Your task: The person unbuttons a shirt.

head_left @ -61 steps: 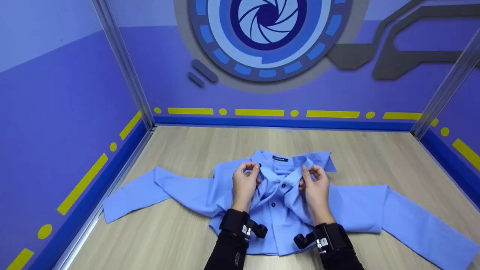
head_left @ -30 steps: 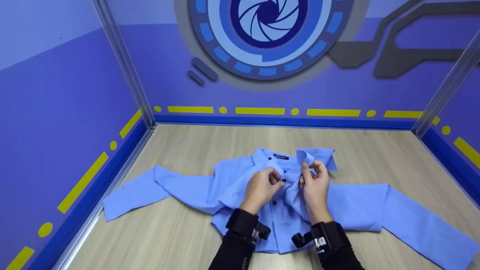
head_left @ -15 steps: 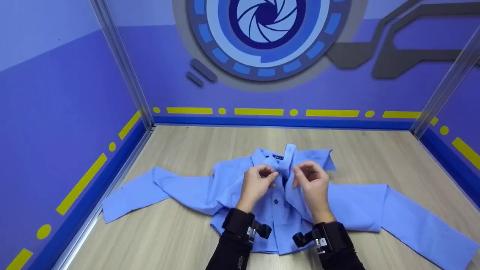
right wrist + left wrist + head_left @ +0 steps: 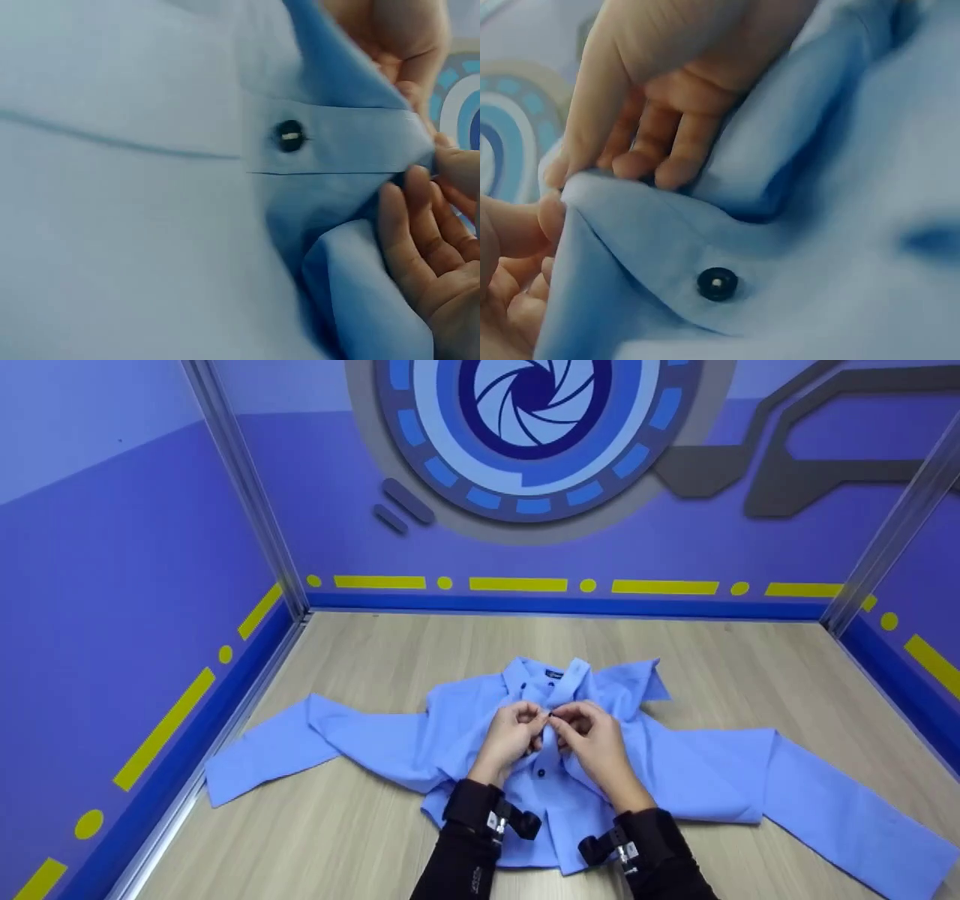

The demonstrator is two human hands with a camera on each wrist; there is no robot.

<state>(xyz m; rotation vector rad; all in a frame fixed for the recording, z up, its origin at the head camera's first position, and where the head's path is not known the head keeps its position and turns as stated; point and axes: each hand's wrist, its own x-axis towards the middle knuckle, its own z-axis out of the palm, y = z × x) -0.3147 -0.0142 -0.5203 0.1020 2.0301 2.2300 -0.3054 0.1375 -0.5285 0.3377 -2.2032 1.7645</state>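
Note:
A light blue button-up shirt (image 4: 469, 735) lies front up, sleeves spread out to both sides. My left hand (image 4: 510, 739) pinches the front placket near the collar, and my right hand (image 4: 596, 739) pinches it from the other side. Their fingertips meet around a dark button (image 4: 550, 714), mostly covered. Below them, a second dark button (image 4: 541, 772) shows on the placket; the left wrist view has a dark button (image 4: 718, 283) close up. The right wrist view shows both hands' fingers at the cloth edge. The collar band end (image 4: 577, 666) stands up above the hands.
The shirt rests on a wood-grain table (image 4: 360, 840). Blue printed panels (image 4: 480, 547) close off the back and sides, with metal posts (image 4: 255, 495) at the corners. One sleeve (image 4: 862, 810) reaches toward the right front; the other sleeve (image 4: 270, 750) lies left.
My right hand has moved left and let the collar end go, meeting the left hand at the placket. The left hand earlier moved from the left collar edge toward the middle.

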